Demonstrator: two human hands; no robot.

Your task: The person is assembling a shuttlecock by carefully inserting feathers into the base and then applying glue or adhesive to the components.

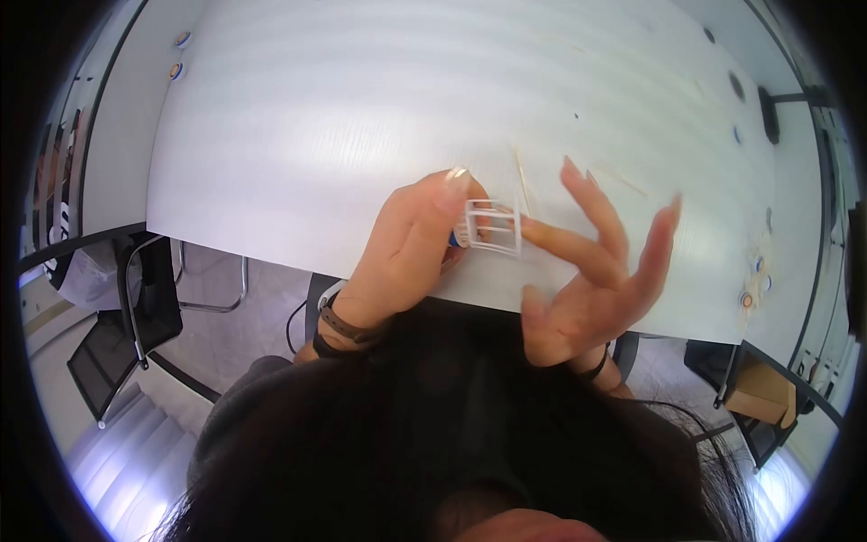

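Observation:
A small white frame (492, 227) of thin bars, with a blue-edged round end at its left, is held above the table's front part. My left hand (411, 235) is closed round that round end, its thumb on top. My right hand (601, 271) has its fingers spread, and the index fingertip reaches to the frame's right side; whether it touches is hard to tell. Just behind the frame a thin pale stick (521, 176) lies on the white table (298, 135).
Small round blue-and-white pieces sit at the table's back left (176, 70) and right edge (746, 301). Another thin stick (625, 180) lies beyond my right hand. Black chairs (153, 298) and a cardboard box (760, 394) stand below table level.

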